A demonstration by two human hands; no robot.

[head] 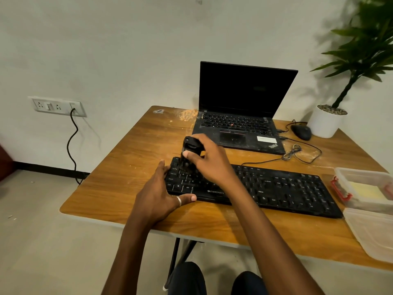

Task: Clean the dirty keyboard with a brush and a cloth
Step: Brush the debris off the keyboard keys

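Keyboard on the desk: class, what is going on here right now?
A person seated at the wooden table is cleaning the black keyboard. The right hand grips a black brush, bristles down on the keys near the keyboard's left end. The left hand rests against that end, apparently steadying it. An open laptop with a dark screen stands behind.

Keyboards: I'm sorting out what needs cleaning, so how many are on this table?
2: the standalone black keyboard near the table's front edge, and the built-in keyboard of the open laptop behind it. None seems hidden.
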